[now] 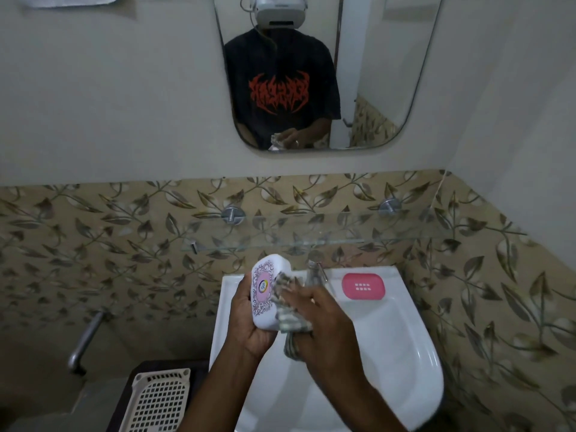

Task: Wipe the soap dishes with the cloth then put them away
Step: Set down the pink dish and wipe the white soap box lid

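Over a white washbasin [405, 353] in a tiled bathroom, a person's left hand [254, 321] grasped a white soap dish [267, 293]. Its fingers were curled round the underside and its thumb lay along the near edge. The dish, with a pink oval and purple scrollwork on its lid, was held tilted above the basin's back left corner, with the lid facing the camera.

The right hand [324, 325] held a striped grey-and-white cloth [288, 307] bunched under its palm. The fingers were closed over the cloth, pressing it against the right side of the dish. They were blurred with motion. A tail of the cloth hung down between the two wrists.

A second, pink soap dish [364, 286] lay flat on the basin's back rim, to the right of the chrome tap [315, 269] and well apart from both hands. Pale slots showed at the centre of the dish.

A glass shelf [311, 236] ran along the leaf-patterned tiles above the tap, held by two round metal brackets.

Higher on the plastered wall, a rounded mirror [389, 73] reflected the person. The reflection showed a dark T-shirt with a red graphic, a white headset, and the hands meeting at the mirror's lower edge.

At lower left, a cream plastic basket [159, 400] with a grid pattern stood beside the basin. A metal pipe [85, 338] ran along the wall above it.
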`<act>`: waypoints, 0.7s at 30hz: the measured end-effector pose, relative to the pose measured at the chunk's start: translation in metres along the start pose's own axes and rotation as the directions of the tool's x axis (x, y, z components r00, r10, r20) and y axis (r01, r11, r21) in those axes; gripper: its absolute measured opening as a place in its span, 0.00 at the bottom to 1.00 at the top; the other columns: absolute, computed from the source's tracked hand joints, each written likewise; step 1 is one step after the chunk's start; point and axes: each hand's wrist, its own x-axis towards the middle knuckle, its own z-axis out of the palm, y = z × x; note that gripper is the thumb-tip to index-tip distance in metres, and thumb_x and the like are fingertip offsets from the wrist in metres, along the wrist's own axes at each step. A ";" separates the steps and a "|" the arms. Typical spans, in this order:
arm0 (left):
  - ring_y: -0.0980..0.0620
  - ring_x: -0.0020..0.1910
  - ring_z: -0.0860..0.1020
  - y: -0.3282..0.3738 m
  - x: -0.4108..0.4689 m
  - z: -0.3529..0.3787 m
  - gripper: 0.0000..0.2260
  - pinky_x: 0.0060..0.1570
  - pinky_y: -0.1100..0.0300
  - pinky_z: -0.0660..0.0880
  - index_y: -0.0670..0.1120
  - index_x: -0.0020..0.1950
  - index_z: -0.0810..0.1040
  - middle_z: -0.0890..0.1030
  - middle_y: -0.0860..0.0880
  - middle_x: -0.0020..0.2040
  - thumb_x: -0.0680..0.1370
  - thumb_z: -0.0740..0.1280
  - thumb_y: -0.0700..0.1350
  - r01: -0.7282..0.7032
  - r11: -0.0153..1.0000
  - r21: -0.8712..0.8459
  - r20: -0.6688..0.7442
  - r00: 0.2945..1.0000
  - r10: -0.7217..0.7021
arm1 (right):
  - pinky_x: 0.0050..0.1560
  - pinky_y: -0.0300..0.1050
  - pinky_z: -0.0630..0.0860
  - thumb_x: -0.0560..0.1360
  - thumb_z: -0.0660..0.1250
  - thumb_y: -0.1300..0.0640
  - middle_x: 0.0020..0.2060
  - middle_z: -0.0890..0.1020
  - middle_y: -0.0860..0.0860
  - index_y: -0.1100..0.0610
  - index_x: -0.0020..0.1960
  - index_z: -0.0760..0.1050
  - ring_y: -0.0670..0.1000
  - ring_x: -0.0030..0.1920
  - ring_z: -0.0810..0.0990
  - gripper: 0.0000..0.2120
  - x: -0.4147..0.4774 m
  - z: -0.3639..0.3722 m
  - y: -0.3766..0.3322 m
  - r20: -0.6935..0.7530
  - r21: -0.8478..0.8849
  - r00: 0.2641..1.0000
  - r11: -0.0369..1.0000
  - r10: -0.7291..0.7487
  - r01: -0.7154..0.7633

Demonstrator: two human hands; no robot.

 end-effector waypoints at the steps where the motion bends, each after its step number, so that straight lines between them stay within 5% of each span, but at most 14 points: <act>1: 0.38 0.40 0.84 0.004 0.002 -0.006 0.48 0.36 0.42 0.82 0.37 0.63 0.74 0.82 0.35 0.48 0.46 0.86 0.46 0.043 0.999 -0.025 -0.001 0.999 -0.043 | 0.50 0.34 0.77 0.64 0.66 0.65 0.56 0.76 0.37 0.37 0.65 0.69 0.41 0.53 0.79 0.35 -0.009 0.002 -0.004 0.027 -0.004 0.999 1.000 -0.029 0.030; 4: 0.37 0.44 0.83 0.002 -0.001 -0.006 0.34 0.42 0.43 0.81 0.36 0.67 0.71 0.82 0.34 0.48 0.67 0.77 0.50 0.120 0.991 -0.053 0.051 0.992 -0.117 | 0.51 0.32 0.76 0.63 0.65 0.67 0.55 0.74 0.35 0.40 0.63 0.73 0.39 0.54 0.79 0.34 -0.006 0.002 0.000 0.012 0.039 0.999 0.998 -0.050 0.050; 6: 0.42 0.51 0.83 -0.007 -0.003 -0.002 0.23 0.51 0.47 0.80 0.36 0.65 0.74 0.83 0.38 0.53 0.77 0.65 0.51 0.034 0.999 0.014 0.118 0.992 -0.035 | 0.53 0.32 0.75 0.67 0.67 0.67 0.54 0.77 0.40 0.46 0.60 0.78 0.42 0.53 0.79 0.26 0.016 -0.003 0.007 -0.022 0.086 1.000 0.996 0.022 -0.020; 10: 0.46 0.43 0.86 -0.021 -0.006 0.012 0.22 0.41 0.49 0.83 0.40 0.57 0.81 0.86 0.43 0.47 0.68 0.75 0.52 -0.060 0.980 0.189 -0.059 0.996 0.072 | 0.50 0.21 0.65 0.74 0.70 0.62 0.51 0.76 0.43 0.53 0.58 0.81 0.35 0.47 0.75 0.13 0.055 -0.015 0.012 0.046 0.012 0.994 0.995 0.094 -0.095; 13: 0.45 0.47 0.85 -0.017 -0.001 0.012 0.21 0.56 0.49 0.78 0.42 0.63 0.77 0.85 0.42 0.53 0.75 0.65 0.53 -0.046 0.977 0.208 -0.114 0.991 0.071 | 0.52 0.22 0.66 0.73 0.71 0.59 0.51 0.76 0.41 0.53 0.58 0.82 0.32 0.49 0.75 0.13 0.052 -0.017 0.014 0.054 0.026 0.996 0.997 0.067 -0.068; 15: 0.46 0.46 0.83 -0.015 0.006 0.010 0.19 0.54 0.51 0.74 0.40 0.63 0.76 0.85 0.42 0.48 0.81 0.57 0.52 -0.053 0.963 0.265 -0.166 0.981 0.099 | 0.56 0.26 0.69 0.72 0.69 0.58 0.53 0.77 0.42 0.53 0.58 0.82 0.37 0.52 0.77 0.14 0.044 -0.012 0.018 0.039 0.004 0.999 0.999 0.038 -0.038; 19: 0.48 0.41 0.83 -0.014 0.005 0.020 0.17 0.44 0.53 0.81 0.43 0.42 0.85 0.84 0.44 0.42 0.68 0.72 0.58 -0.003 0.945 0.328 -0.143 0.988 0.053 | 0.58 0.34 0.73 0.72 0.64 0.53 0.55 0.81 0.50 0.55 0.58 0.81 0.48 0.55 0.80 0.17 0.034 -0.003 0.016 0.060 -0.029 0.998 1.000 -0.009 0.010; 21: 0.48 0.34 0.84 -0.012 0.008 0.015 0.17 0.34 0.54 0.82 0.44 0.36 0.85 0.84 0.45 0.36 0.66 0.69 0.58 -0.024 0.965 0.261 -0.140 0.988 0.062 | 0.56 0.31 0.72 0.69 0.65 0.60 0.56 0.81 0.49 0.53 0.59 0.80 0.47 0.54 0.79 0.18 0.027 -0.004 0.012 0.093 -0.056 0.994 0.996 -0.060 0.066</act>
